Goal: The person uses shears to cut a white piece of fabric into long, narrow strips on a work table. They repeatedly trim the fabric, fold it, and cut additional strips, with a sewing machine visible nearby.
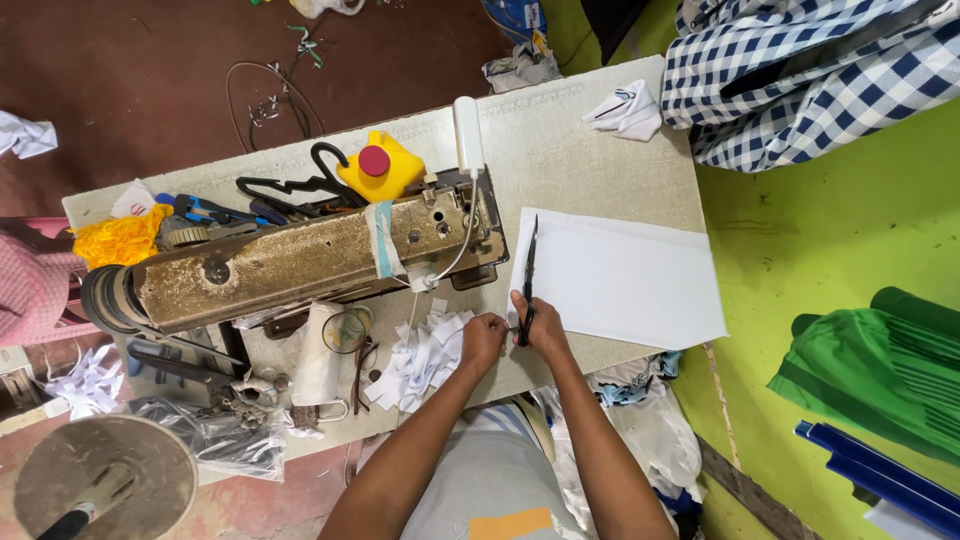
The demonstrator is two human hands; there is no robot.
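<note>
My right hand [540, 325] grips the handles of long black scissors [528, 270], whose blades point away from me along the left edge of a white fabric sheet [625, 280]. My left hand [483, 338] is closed on a small white strip just left of the scissors, above a heap of cut white pieces [425, 360]. Both hands rest at the near edge of the sewing table [560, 140].
An old sewing machine [300, 260] fills the table's left side. Behind it stand a yellow bottle with a red cap [380, 165] and assorted tools [215, 210]. Checked blue-white cloth [800, 70] hangs at the far right; green fabric [880, 370] lies on the floor.
</note>
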